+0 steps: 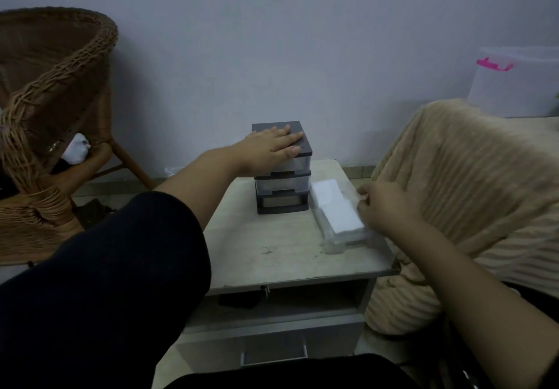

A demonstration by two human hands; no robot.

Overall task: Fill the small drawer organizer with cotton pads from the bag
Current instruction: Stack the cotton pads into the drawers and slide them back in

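- left hand [272, 143] flat, fingers straight, on top of the small drawer organizer [282, 183] — likely steadying it
- right hand [384, 207] curled at the cotton pads [344, 220] in clear wrap, just beside the organizer on the bedside table [266, 237] — grip unclear

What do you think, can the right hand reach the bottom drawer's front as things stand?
Probably yes. The right hand is at the bag of cotton pads, right beside the drawer organizer, and bare tabletop lies before the bottom drawer. The left hand only rests flat on the organizer's top.
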